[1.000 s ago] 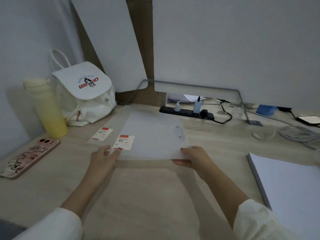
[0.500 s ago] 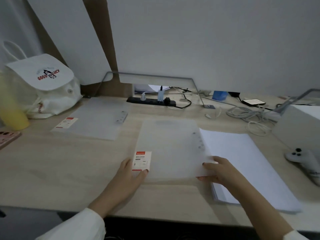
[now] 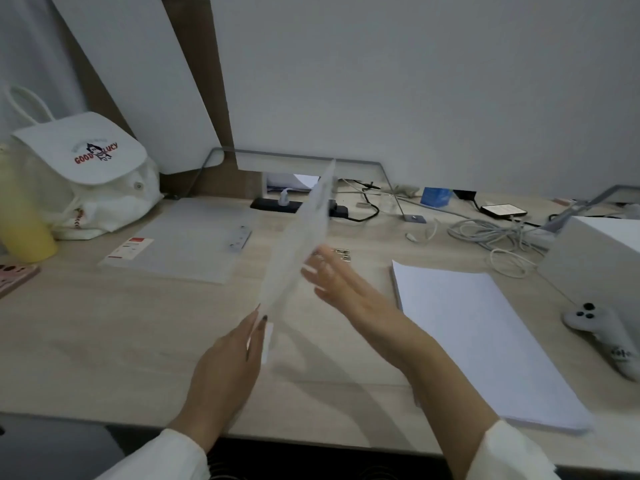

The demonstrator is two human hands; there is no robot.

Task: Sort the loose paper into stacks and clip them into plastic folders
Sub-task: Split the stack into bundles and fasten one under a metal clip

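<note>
Yellow bottle [image 3: 20, 220] and pink phone [image 3: 15, 279] partly beyond left edge; right hand's fingers [image 3: 314, 271] blurry.

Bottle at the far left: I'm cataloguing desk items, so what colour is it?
The bottle is pale yellow, best seen in the head view.

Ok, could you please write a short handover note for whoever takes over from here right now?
Left hand: pinches the near corner of the raised folder, which is tilted up on edge.
Right hand: open, fingers straight against the folder's right face.
Second folder lies flat at back left. The paper stack lies on the right, untouched.
Done: no paper is in either folder yet.
Left: sort the paper into stacks and clip them into both folders.
</note>
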